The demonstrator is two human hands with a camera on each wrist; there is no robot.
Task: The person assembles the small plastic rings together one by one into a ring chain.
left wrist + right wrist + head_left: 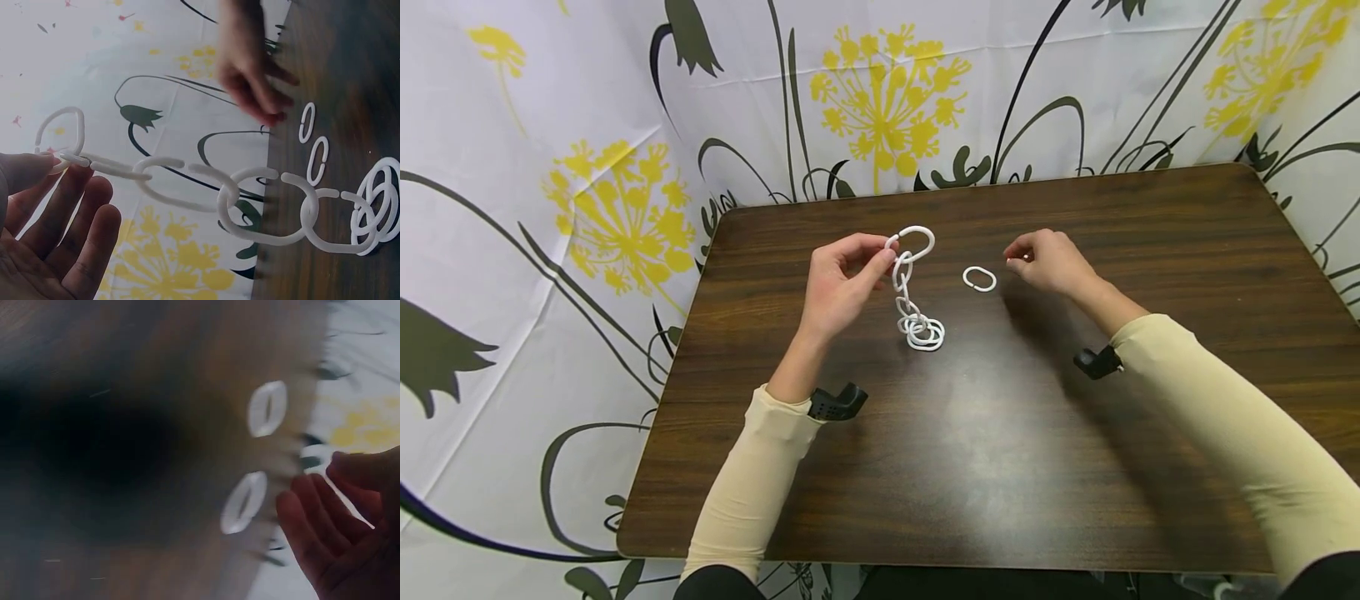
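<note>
My left hand [841,283] pinches the top of a white plastic chain [904,287] between thumb and fingers. The chain's top link [80,131] stands up from the fingertips, with its gap near them. Below it the links hang down, and the lowest ones lie heaped [925,333] on the table. To the right, my right hand [1052,262] hovers over the table with loosely bent fingers and nothing visible in them. One loose oval link [980,279] lies between the hands. The right wrist view shows two loose links [267,409] on the table; in the head view the hand mostly hides the second.
Both hands work above a dark brown wooden table [1000,475] with rounded corners. A white flower-patterned cloth [737,100] hangs behind it and along its left side. Each wrist carries a small black camera [838,402].
</note>
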